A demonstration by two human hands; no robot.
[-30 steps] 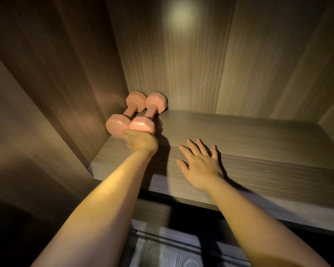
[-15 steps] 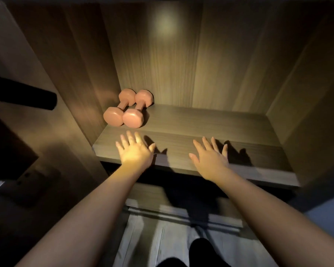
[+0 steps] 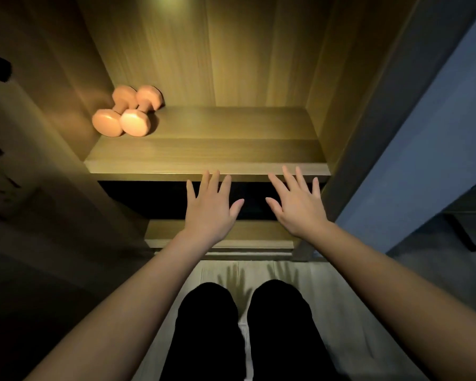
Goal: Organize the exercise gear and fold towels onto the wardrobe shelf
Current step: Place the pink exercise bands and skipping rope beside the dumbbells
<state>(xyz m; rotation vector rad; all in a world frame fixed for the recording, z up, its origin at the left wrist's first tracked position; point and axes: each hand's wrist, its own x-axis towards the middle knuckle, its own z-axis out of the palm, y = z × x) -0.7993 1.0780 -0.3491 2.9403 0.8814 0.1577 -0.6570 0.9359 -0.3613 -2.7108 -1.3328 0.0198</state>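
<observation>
On wardrobe shelf [image 3: 204, 149], far left corner: two pink dumbbells [image 3: 134, 122] laid side by side, touching, set against left wall [image 3: 66, 86], far ends near back panel [image 3: 217, 50].

Left hand [image 3: 208, 210] held out before shelf front edge, fingers straight and spread wide, nothing held. Right hand [image 3: 297, 209] likewise, fingers splayed, tips seen over front edge; contact cannot be told.

Against frame half second earlier: both hands drawn back from shelf top to front of its edge. Dumbbells left unmoved. Legs [image 3: 280, 325] in black now seen over floor [image 3: 355, 298].
</observation>
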